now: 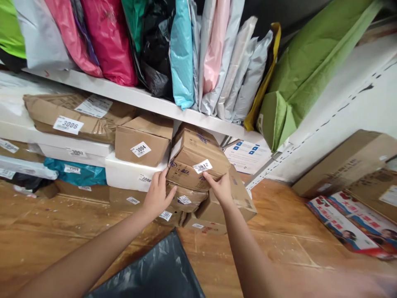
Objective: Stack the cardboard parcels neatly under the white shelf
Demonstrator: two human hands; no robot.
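Note:
A brown cardboard box (189, 151) with a white label reading 3012 lies tilted on top of other parcels under the shelf. My left hand (157, 193) grips its lower left corner, with the fingertips on the side and the thumb near the bottom edge. On the right, my right hand (221, 188) has its thumb on the front face beside the label; its other fingers are partly hidden behind the box edge. Directly beneath is a taped parcel (194, 198), and a larger carton (237, 194) stands to the right. A box labelled 3004 (141, 142) sits to the left.
Overhead, a white shelf (149, 101) carries several upright mailing bags and a large green package (297, 74). Stacked parcels (74, 151) line the left side. A dark plastic bag (151, 269) lies on the wooden floor in front. Cartons and printed red-and-white boxes (344, 223) are at the right.

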